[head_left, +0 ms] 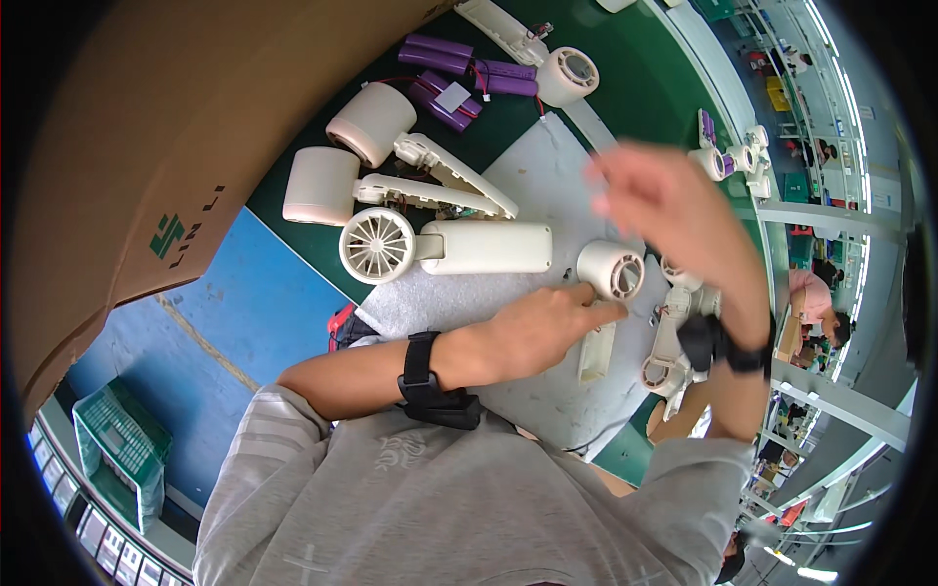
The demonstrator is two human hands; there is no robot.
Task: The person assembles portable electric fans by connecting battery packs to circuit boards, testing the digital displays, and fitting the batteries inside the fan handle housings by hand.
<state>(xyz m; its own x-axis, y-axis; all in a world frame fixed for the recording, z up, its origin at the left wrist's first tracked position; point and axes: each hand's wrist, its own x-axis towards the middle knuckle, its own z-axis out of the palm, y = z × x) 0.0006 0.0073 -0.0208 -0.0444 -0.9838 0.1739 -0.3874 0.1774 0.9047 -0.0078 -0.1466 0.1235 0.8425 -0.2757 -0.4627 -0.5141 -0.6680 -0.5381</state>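
Note:
My left hand grips a cream handheld fan from its left side, below the round head. The fan's handle housing shows under my fingers and looks open. Raised above the grey mat, to the upper right of this fan, my right hand is smeared by motion; whether it holds anything cannot be made out. An assembled fan with a spoked round grille lies left of the held one. By my right forearm lie more open fan parts.
Purple battery packs with wires and several fan housings lie on the green table. A big cardboard box rises at the left. On the floor at lower left stands a green crate. Other people work at the far right.

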